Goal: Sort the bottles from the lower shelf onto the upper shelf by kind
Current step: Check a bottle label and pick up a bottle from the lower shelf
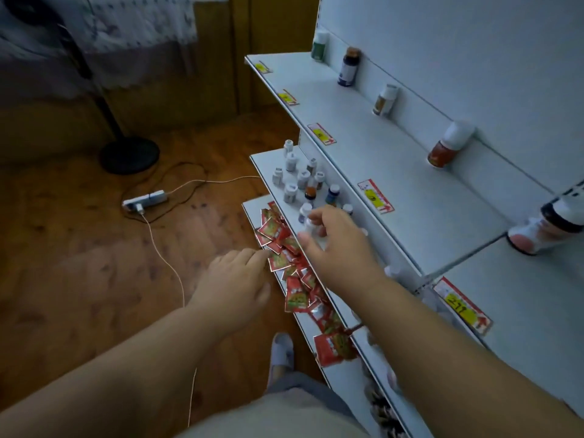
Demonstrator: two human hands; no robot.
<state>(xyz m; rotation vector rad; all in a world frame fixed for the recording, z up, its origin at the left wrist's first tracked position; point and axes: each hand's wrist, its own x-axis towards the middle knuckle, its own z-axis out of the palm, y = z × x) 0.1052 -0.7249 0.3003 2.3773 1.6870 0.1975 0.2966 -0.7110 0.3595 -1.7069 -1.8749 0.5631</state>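
Right hand [335, 245] is over the lower shelf [268, 165], thumb and forefinger curled round a small white bottle [308, 227] and pinching it near its top. That bottle sits at the near end of the crowd of bottles [300, 181], just beside a dark-capped one; whether it has left the shelf cannot be told, the hand covers its base.

Left hand [237, 279] hangs loosely curled, holding nothing, its fingertips touching or nearly touching the red sachets [284, 248] heaped on the bottom shelf.

Orientation: the held bottle appears upright, long axis near vertical, cap uppermost, leaning slightly with the wide-angle view.

Risks noted:
- The bottles stand packed close; the knuckles could knock neighbours over or off the front edge during the lift
- The pinch is high on the cap end; a light, smooth bottle may swing or slip
- On the upper shelf [379, 147] five sample bottles stand well apart along the back wall; in this dim light, labels could be misread and the bottle set with the wrong kind
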